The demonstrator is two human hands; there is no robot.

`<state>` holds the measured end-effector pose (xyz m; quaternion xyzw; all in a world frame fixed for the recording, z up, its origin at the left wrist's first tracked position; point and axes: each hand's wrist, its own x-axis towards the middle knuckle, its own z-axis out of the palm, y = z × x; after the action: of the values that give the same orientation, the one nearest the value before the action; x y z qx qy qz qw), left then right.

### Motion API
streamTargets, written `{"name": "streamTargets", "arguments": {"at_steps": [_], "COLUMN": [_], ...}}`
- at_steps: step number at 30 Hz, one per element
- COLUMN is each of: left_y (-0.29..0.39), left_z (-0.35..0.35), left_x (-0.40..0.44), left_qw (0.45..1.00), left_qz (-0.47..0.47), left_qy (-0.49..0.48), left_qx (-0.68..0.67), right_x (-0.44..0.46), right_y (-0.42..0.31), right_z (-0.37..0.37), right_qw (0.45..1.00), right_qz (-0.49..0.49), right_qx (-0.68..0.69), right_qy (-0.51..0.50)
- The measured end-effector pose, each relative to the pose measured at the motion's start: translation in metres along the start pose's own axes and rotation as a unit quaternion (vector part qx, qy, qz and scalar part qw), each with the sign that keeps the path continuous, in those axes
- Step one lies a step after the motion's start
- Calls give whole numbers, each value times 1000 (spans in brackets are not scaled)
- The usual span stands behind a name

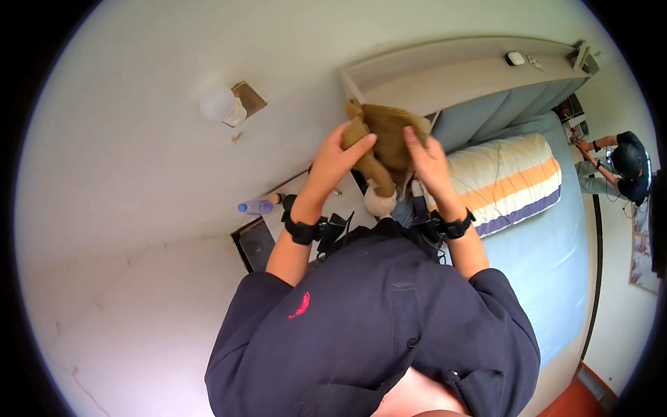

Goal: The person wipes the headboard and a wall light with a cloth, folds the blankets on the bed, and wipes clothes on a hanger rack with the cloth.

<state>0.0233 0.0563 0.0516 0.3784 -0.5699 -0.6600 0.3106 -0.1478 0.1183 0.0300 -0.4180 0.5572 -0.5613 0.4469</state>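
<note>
A dark, short-sleeved shirt [347, 316] bears a red chest marking [302, 304] (a round button [412, 342], too), worn with black wrist straps [301, 232].

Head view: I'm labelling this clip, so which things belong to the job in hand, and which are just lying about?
Job in hand:
brown cloth item, held by the left hand and right hand

Lying about:
plastic bottle with a blue cap
striped bedding on the bed
small white case
</note>
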Motion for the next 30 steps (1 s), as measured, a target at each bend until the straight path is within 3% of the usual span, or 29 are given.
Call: {"name": "streamTargets", "arguments": {"at_steps": [2,4,8,10,11,12,14,16,17,18,20,22,25,27,30], "left_y": [-3,2,12,18,-1,-8,-10,-24,-38,-46,-51,-54,-56,-55,-55], "left_z": [-24,-47,-64,-51,-54,-48,-30,-20,-14,-4,14,22,28,29,29], "left_x": [-3,-5,14,36,49,49,56,74,89,100,113,122,123,122,118], "left_qw": [1000,988,976,908,859,859,811,815,855,889,881,920,911,905,900], "left_qz": [6,80,139,187,231,233,247,249,248,243,227,225,233,235,226], "left_qy": [9,124,166,293,300,300,303,259,260,257,284,271,285,286,288], "left_qx": [-27,-40,31,235,343,342,435,455,374,290,303,169,187,209,238], "right_x": [13,21,62,96,117,129,118,109,112,113,122,126,121,117,115], "right_y": [12,-9,-46,-41,-22,-7,3,26,37,49,73,81,77,65,65], "right_z": [-31,-57,-74,-75,-73,-70,-35,2,20,34,44,47,41,37,39], "right_qw": [985,960,963,965,907,812,849,905,969,993,984,990,996,989,972], "right_qz": [-96,-138,-170,-176,-233,-283,-271,-202,-100,8,27,-21,-24,-68,-69], "right_qx": [-101,-161,-116,-126,-307,-475,-426,-372,-225,-67,131,126,83,-127,-210], "right_qy": [105,183,174,146,170,188,156,27,-36,-96,-118,-66,-36,13,74]}}
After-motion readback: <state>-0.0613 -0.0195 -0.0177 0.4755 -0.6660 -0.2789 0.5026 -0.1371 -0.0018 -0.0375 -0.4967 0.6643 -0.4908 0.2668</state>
